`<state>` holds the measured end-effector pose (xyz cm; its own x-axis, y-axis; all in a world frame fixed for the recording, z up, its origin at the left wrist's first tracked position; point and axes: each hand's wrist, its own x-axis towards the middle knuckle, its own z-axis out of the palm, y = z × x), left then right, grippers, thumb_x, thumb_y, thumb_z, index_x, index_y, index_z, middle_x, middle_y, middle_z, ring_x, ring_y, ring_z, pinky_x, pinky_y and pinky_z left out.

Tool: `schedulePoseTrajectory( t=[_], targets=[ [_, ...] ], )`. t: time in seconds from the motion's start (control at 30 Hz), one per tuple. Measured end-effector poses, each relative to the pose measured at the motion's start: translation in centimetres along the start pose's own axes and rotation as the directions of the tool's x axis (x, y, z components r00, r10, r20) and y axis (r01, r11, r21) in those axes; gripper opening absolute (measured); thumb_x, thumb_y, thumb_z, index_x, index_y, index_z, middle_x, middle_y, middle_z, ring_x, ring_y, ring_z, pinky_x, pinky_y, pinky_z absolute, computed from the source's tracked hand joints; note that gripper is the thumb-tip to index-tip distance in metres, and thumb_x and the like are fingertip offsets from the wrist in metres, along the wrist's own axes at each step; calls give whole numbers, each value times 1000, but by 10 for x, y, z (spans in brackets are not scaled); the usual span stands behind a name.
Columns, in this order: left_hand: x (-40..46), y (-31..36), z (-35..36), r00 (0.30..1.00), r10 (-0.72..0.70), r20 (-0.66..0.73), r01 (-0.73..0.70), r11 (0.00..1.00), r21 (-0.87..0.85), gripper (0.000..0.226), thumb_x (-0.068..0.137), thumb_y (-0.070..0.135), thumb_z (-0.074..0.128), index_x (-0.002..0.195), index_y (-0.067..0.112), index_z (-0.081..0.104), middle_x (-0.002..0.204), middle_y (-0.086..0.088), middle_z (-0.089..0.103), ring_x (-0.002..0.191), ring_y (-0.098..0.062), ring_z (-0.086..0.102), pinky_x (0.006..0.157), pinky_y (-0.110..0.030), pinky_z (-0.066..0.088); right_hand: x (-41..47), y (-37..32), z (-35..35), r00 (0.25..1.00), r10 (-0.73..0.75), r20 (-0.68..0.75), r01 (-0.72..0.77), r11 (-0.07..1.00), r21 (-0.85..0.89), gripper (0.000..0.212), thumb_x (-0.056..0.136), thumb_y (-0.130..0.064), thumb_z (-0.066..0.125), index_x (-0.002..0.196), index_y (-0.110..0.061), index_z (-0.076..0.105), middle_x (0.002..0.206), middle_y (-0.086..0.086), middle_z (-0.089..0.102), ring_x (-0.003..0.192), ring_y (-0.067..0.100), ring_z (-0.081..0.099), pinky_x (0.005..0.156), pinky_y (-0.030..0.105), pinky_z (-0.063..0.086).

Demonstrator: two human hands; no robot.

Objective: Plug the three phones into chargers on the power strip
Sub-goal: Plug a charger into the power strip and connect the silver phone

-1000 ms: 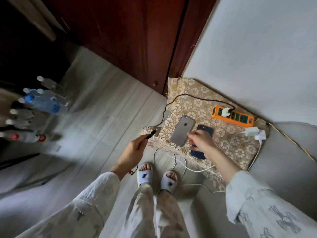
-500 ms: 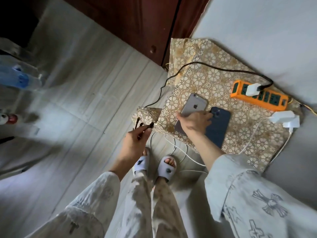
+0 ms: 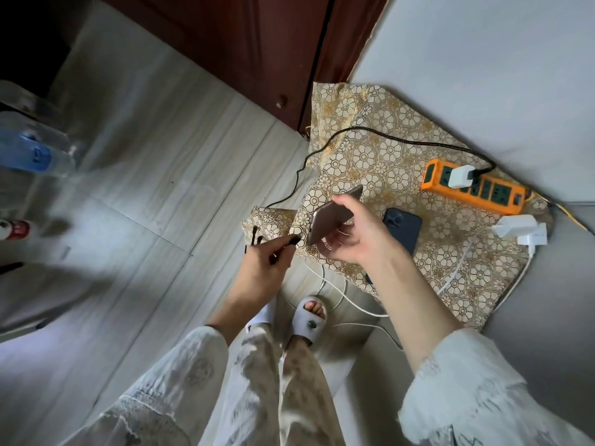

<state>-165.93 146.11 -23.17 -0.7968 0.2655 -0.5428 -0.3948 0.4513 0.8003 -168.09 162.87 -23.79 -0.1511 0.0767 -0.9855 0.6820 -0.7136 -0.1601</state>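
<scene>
My right hand (image 3: 351,236) holds a grey phone (image 3: 335,215) tilted above the patterned cloth (image 3: 386,149). My left hand (image 3: 267,268) pinches the plug end of a black cable (image 3: 293,241), its tip close to the phone's lower end. That black cable (image 3: 386,140) runs back to a white charger (image 3: 462,176) plugged into the orange power strip (image 3: 473,188). A dark blue phone (image 3: 404,228) lies face down on the cloth, right of my hand. Two white chargers (image 3: 523,228) lie loose near the strip with white cables. A third phone is not visible.
A dark red wooden door (image 3: 257,43) stands at the back, a grey wall to the right. Plastic bottles (image 3: 29,152) sit on the floor at far left. White cables (image 3: 338,297) loop on the floor by my slippered feet (image 3: 310,317).
My right hand has lifted the grey phone off the cloth and tilted it toward my left hand. My left hand has brought the black plug up to the phone's end.
</scene>
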Motion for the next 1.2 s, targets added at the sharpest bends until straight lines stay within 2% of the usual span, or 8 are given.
schedulePoseTrajectory(
  t=[0.17,0.27,0.47,0.83,1.03,1.1,1.17,1.2],
  targets=[
    [-1,0,0,999,36,16,-36,999,11,23,90,7,51,106,12,66,38,14,41,40,-6,30,41,-12,24,-3,5,1,999,0,33,0,1000,-9,40,63,-25,81,91,-11,56,88,14,59,83,26,57,63,42,55],
    [-3,0,2,998,51,19,-52,998,21,22,90,8,51,105,13,67,39,15,43,39,-5,31,41,-12,25,-4,6,-1,1000,-12,26,13,1000,-20,38,62,-26,81,88,-13,56,89,13,58,83,26,56,59,43,55],
    [-5,5,6,997,76,3,-76,997,26,21,90,9,50,100,15,66,45,11,33,39,-6,29,41,-12,23,-7,10,-7,999,-37,33,39,997,-61,39,64,-29,79,91,-13,57,89,10,58,83,24,56,57,39,55],
    [-7,7,8,995,95,17,-96,993,71,21,89,8,51,102,11,67,38,11,40,39,-4,33,41,-9,25,-13,13,-14,997,-57,48,56,998,25,34,69,-28,75,92,-14,55,89,11,57,90,24,55,66,40,52],
    [-9,7,10,992,122,19,-124,978,168,20,89,8,51,97,11,69,49,11,40,42,-4,35,43,-10,29,-14,17,-17,997,-76,20,76,997,1,31,69,-28,75,88,-16,53,89,10,57,88,23,56,71,41,52],
    [-10,6,10,992,128,2,-125,963,241,20,89,10,51,97,14,69,52,5,48,45,-4,41,46,-12,31,-14,19,-17,995,-95,15,95,995,-17,28,70,-27,75,87,-16,55,88,9,58,85,22,56,71,40,53],
    [-10,4,10,991,134,-16,-122,939,322,20,88,13,52,98,16,69,66,-7,62,55,-11,50,53,-19,35,-15,21,-17,993,-118,5,118,992,-40,26,71,-26,75,86,-17,55,87,8,59,84,20,57,71,38,54],
    [-11,4,11,989,148,-20,-131,924,360,20,88,13,52,98,17,70,73,-11,66,62,-23,54,58,-24,36,-16,22,-16,991,-133,-5,132,989,-61,26,71,-26,75,85,-16,55,86,7,59,83,20,57,69,37,54]
  ],
)
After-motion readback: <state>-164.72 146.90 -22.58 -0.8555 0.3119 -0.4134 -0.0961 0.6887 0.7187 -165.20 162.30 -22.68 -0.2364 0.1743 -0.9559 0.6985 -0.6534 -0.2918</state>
